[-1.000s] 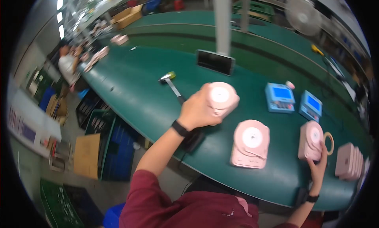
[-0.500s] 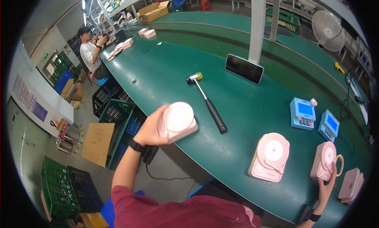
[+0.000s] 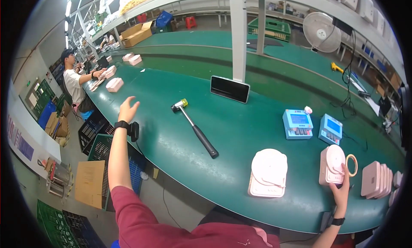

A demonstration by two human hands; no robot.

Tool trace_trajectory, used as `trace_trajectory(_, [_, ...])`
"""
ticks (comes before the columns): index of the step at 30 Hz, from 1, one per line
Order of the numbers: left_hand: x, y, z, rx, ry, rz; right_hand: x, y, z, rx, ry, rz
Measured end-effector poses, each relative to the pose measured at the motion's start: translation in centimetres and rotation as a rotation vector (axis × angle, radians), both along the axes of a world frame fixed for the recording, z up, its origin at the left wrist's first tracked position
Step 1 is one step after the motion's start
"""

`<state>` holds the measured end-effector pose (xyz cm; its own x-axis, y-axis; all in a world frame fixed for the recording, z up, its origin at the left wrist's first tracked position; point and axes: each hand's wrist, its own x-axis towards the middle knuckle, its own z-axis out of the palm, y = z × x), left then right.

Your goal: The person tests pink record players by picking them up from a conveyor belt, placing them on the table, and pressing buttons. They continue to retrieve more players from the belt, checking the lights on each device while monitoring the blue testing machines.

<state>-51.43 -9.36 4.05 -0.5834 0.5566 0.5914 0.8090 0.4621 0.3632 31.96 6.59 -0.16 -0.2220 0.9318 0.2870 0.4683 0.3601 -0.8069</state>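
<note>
My left hand (image 3: 128,109) reaches forward over the table's left edge, fingers spread and nothing in it. Beyond its fingertips a pale pink record-player-shaped device (image 3: 114,85) lies on the green table (image 3: 171,149). On the right, my right hand (image 3: 341,192) closes its thumb and fingers round the near right corner of another pink record-player-shaped device (image 3: 332,164), which stands on the table. A third such device (image 3: 268,173), with a round disc and small arm on top, sits to its left. A tan ring (image 3: 352,165) is beside my right fingers.
A mallet (image 3: 195,127) with a black handle lies mid-table. A phone-like screen (image 3: 230,89) leans by the post. Two blue boxes with displays (image 3: 298,124) stand at right, and several pink cases (image 3: 376,180) at far right. A co-worker (image 3: 75,80) reaches toward pink pieces at far left.
My left hand has let go of the pink device, which now lies farther up the table at left. My right hand stays at its device. The view has turned rightward.
</note>
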Motion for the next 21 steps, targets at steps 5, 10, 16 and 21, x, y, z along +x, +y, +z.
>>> trace_trajectory(5, [16.4,3.5,4.2,-0.124,-0.019,-0.478,-0.6,0.1,0.2,-0.009,-0.010,-0.027])
trace_trajectory(10, [32.4,5.6,10.2,-0.212,0.024,-0.874,-1.6,0.5,1.0,0.052,-0.086,-0.055])
trace_trajectory(16, [41.6,11.4,9.7,-0.237,0.212,-1.229,-1.8,-0.3,1.4,0.073,-0.094,-0.047])
trace_trajectory(21, [44.9,14.4,8.1,-0.505,0.260,-1.253,-1.6,-1.1,1.1,0.128,-0.110,-0.076])
